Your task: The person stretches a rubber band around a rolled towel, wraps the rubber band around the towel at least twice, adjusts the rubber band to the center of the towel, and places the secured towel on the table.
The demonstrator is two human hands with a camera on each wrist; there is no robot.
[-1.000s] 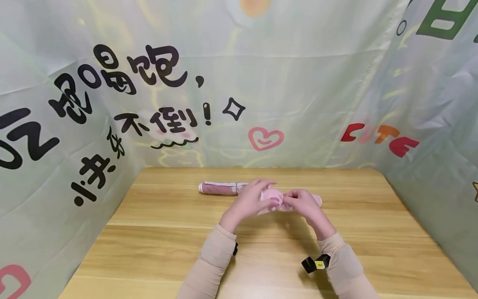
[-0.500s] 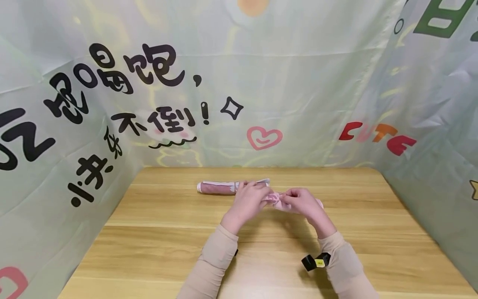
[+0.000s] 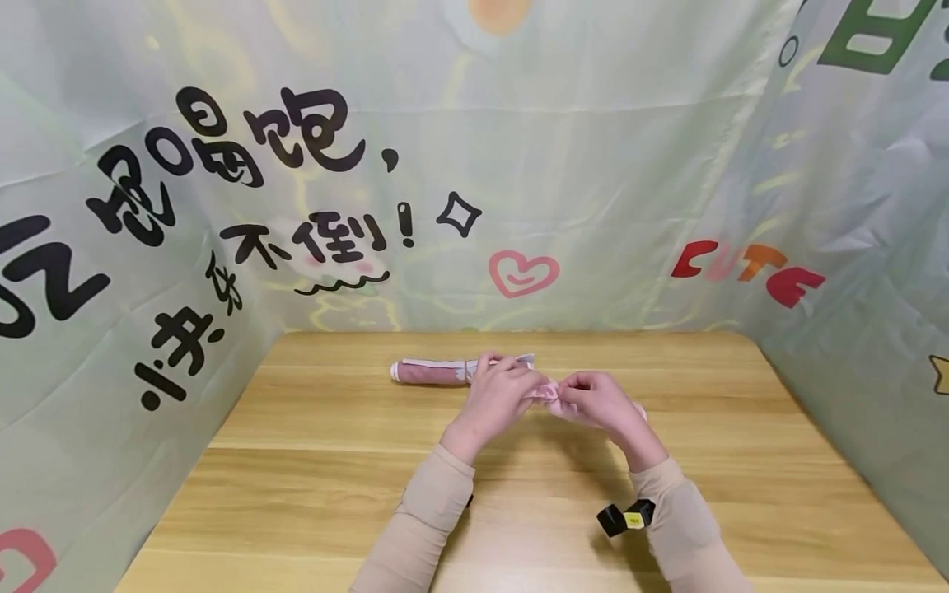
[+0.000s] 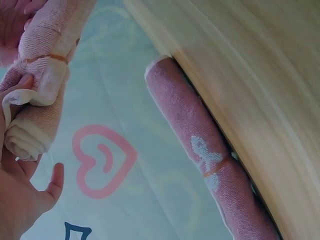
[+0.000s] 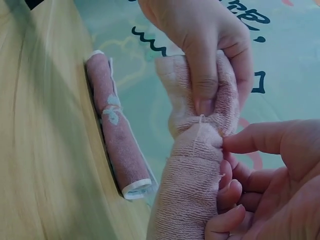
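Note:
A light pink rolled towel (image 3: 574, 412) is held up between both hands, above the table. My left hand (image 3: 498, 397) grips one end of it, the thumb pressed into the terry cloth in the right wrist view. Around the roll runs a thin orange rubber band (image 4: 47, 58). My right hand (image 3: 599, 402) pinches the towel's side near the narrowed band spot, its other fingers curled against the roll (image 5: 192, 185). Behind the left hand lies a mauve rolled towel (image 3: 430, 373) with a pale blue bow pattern (image 4: 205, 155) and its own band.
The wooden table (image 3: 334, 494) has its far edge against a hanging printed cloth (image 3: 593, 181). More cloth stands close along the left and right sides. A black wrist device (image 3: 626, 518) sits under the right sleeve.
My left hand has turned from spread fingers beside the towel's end to a grip over it. The mauve towel's right end has come into sight. My right hand keeps its pinch.

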